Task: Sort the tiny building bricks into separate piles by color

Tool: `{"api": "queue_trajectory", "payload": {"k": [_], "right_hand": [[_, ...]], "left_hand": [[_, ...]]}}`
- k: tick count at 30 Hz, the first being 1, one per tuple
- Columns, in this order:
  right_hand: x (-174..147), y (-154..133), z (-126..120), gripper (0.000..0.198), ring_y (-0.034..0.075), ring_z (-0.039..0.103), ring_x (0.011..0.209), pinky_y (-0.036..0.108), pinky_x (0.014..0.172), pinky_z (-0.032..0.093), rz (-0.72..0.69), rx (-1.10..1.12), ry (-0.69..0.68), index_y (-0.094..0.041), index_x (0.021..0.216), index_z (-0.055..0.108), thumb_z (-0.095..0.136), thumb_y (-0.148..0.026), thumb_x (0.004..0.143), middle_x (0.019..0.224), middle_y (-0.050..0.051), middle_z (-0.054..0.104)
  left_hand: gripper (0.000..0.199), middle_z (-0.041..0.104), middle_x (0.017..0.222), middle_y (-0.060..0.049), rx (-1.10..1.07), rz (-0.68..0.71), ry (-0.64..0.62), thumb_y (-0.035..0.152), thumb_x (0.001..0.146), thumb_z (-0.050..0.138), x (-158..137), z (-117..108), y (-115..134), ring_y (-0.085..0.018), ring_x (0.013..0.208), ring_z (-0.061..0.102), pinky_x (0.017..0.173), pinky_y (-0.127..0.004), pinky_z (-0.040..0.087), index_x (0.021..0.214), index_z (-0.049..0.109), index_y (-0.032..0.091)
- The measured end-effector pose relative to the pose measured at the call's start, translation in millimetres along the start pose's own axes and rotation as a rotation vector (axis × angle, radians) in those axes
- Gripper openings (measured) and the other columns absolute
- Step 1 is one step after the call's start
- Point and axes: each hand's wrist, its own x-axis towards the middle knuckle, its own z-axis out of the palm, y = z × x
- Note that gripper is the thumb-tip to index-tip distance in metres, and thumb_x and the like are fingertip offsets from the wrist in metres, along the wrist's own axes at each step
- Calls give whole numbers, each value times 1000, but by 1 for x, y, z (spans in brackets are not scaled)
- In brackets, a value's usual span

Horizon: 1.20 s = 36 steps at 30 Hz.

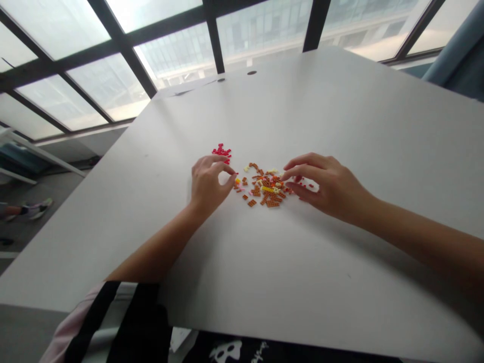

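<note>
striped sleeve [109, 322], left hand [209, 185] with red piece [237, 173]

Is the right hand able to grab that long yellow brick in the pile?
Probably yes: the right hand is close by, and nothing seems to cover the yellow brick, though brown bricks crowd around it.
</note>
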Motion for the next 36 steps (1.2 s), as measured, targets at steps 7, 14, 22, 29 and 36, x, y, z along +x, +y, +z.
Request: {"api": "queue_trajectory", "payload": {"k": [7,14,22,29,36], "right_hand": [[-1,7,-6,20,20,71,78,43,84,59,62,-10,31,-27,95,76,58,-33,97,113,7,74],[-4,19,-8,20,20,71,77,43,85,59,60,-17,9,-25,97,76,59,-34,95,116,9,74],[-6,38,-14,18,25,73,91,44,85,56,64,-35,-96,-31,93,77,60,-37,94,114,6,77],[-8,41,-11,20,27,71,97,47,86,53,-12,-38,-259,-30,89,80,60,-35,93,114,9,76],[-6,40,-9,19,30,72,96,50,86,53,-1,-74,-255,-29,88,79,61,-35,92,113,10,76]], "left_hand": [[2,76,116,-7,167,-175,63,26,83,74,5,10,-46,-34,117,65,107,-57,46,82,75,27],[5,76,113,-8,157,-164,34,25,86,69,3,9,-44,-32,113,65,106,-54,47,87,74,26],[26,75,119,-9,216,-128,-23,33,95,61,-1,13,-48,-33,115,63,106,-54,45,110,81,29],[27,75,120,-9,192,-126,-46,32,95,61,-1,13,-47,-32,116,63,108,-53,44,113,80,28],[23,76,117,-8,161,-106,-42,29,94,63,0,10,-42,-31,117,64,110,-52,44,110,79,27]]}}
